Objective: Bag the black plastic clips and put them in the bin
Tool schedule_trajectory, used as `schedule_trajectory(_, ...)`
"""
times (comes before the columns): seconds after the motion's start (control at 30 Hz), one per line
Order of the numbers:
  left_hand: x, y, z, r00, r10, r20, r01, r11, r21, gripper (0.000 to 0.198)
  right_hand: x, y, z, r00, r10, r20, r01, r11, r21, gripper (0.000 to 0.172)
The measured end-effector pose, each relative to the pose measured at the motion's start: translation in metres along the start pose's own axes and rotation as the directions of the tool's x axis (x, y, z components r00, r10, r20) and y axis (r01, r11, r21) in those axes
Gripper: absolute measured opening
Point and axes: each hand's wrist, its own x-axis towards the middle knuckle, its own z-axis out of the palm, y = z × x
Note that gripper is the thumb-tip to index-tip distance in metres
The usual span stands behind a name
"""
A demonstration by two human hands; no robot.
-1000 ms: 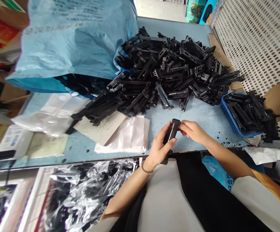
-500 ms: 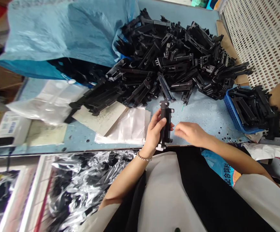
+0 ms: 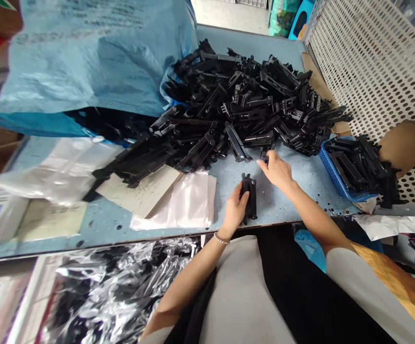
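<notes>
My left hand (image 3: 235, 209) is closed round a long black plastic part (image 3: 251, 198) that lies near the front edge of the blue table (image 3: 297, 186). My right hand (image 3: 278, 170) stretches forward to the near edge of a big pile of similar black parts (image 3: 236, 110). Its fingertips touch a small black piece (image 3: 265, 154) at the foot of the pile; whether they grip it I cannot make out.
A blue basket (image 3: 331, 172) full of black parts stands at the right, in front of a white perforated panel (image 3: 372, 67). A large blue bag (image 3: 92, 62) lies at the back left. Clear plastic bags (image 3: 179, 200) and paper lie left of my hands. Crumpled plastic (image 3: 114, 286) fills a bin below.
My left hand has lowered the black part from upright down to the table. My right hand has left it and reached forward to the pile's edge.
</notes>
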Motion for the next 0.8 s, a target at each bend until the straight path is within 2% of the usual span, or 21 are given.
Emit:
schedule_trajectory(0.07,0.005,-0.005,0.003,0.989,0.146,-0.015,-0.14,0.972,0.188,0.048,0.026,0.01,0.005,0.995,0.099,0.01,-0.099,0.993,-0.069,0.056)
schedule_trajectory(0.17,0.006,-0.005,-0.006,0.968,0.249,-0.036,-0.23,0.934,0.275,0.049,0.031,0.035,0.007,0.992,0.122,0.011,-0.122,0.992,0.036,0.048)
schedule_trajectory(0.27,0.002,0.009,-0.015,0.974,0.219,-0.063,-0.212,0.972,0.097,0.04,-0.002,0.058,-0.002,0.976,0.193,-0.1,-0.142,0.914,0.379,0.042)
schedule_trajectory(0.33,0.0,0.027,-0.012,0.994,0.106,0.023,-0.101,0.979,-0.175,0.041,-0.038,0.061,-0.01,0.962,0.224,-0.155,-0.096,0.812,0.576,0.044)
schedule_trajectory(0.4,0.002,0.049,-0.002,0.984,-0.016,0.177,0.102,0.868,-0.486,0.051,-0.076,0.052,-0.014,0.971,0.157,-0.18,-0.006,0.77,0.638,0.044)
schedule_trajectory(0.47,0.006,0.069,0.007,0.949,-0.085,0.304,0.276,0.693,-0.667,0.061,-0.107,0.038,-0.018,0.981,-0.069,-0.181,0.163,0.799,0.578,0.041)
schedule_trajectory(0.5,0.007,0.078,0.01,0.936,-0.102,0.336,0.32,0.643,-0.696,0.061,-0.118,0.031,-0.019,0.963,-0.202,-0.178,0.267,0.799,0.539,0.039)
schedule_trajectory(0.53,0.007,0.084,0.011,0.93,-0.109,0.35,0.336,0.634,-0.697,0.059,-0.123,0.027,-0.021,0.938,-0.295,-0.182,0.347,0.788,0.509,0.035)
schedule_trajectory(0.57,0.006,0.089,0.01,0.929,-0.106,0.354,0.334,0.653,-0.679,0.056,-0.125,0.023,-0.024,0.919,-0.338,-0.205,0.395,0.777,0.49,0.032)
schedule_trajectory(0.7,-0.011,0.094,0.001,0.915,-0.026,0.403,0.273,0.776,-0.569,0.048,-0.099,0.018,-0.036,0.902,-0.248,-0.353,0.388,0.825,0.411,0.033)
schedule_trajectory(0.77,-0.019,0.092,-0.002,0.908,-0.022,0.419,0.262,0.81,-0.525,0.046,-0.08,0.011,-0.038,0.893,-0.299,-0.336,0.417,0.829,0.372,0.036)
schedule_trajectory(0.8,-0.022,0.09,-0.003,0.919,-0.029,0.394,0.245,0.825,-0.51,0.046,-0.073,0.006,-0.038,0.903,-0.316,-0.291,0.415,0.817,0.4,0.038)
